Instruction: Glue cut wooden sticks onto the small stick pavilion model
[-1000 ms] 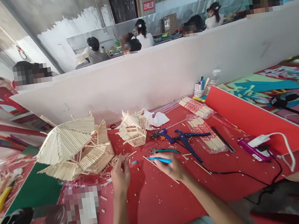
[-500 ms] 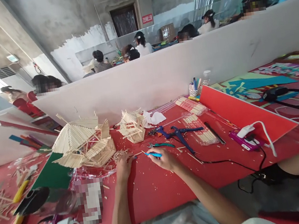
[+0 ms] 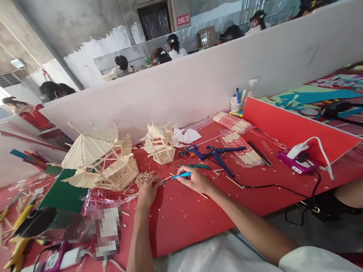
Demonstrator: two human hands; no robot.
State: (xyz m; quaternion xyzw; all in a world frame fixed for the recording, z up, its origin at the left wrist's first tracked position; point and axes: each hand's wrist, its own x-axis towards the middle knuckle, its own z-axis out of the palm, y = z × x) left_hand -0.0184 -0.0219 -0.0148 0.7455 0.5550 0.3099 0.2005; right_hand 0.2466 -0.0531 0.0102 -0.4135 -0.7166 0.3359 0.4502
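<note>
My right hand (image 3: 197, 181) is closed around a bright blue pen (image 3: 184, 175), its tip pointing left. Opposite it, my left hand (image 3: 148, 192) is closed in a pinch close to the tabletop. A short thin wooden stick (image 3: 166, 179) seems to be in its fingertips, close to the pen's tip. A small dark blue bit shows there too, too small to name. Behind my hands stand a large pavilion model of sticks (image 3: 99, 163) and a smaller stick pavilion (image 3: 159, 143). A heap of short stick pieces (image 3: 144, 178) lies beside my left fingers.
Blue-handled pliers (image 3: 217, 153) and teal-handled cutters (image 3: 199, 167) lie beyond my right hand. Packs of sticks (image 3: 242, 147) are behind them. At right are a purple power strip (image 3: 295, 162) and red board (image 3: 299, 133); at left, a phone (image 3: 107, 229) and yellow glue gun (image 3: 18, 255).
The pen in my right hand has turned nearly level and moved slightly left, its tip closer to my left fingertips. The view has shifted a little.
</note>
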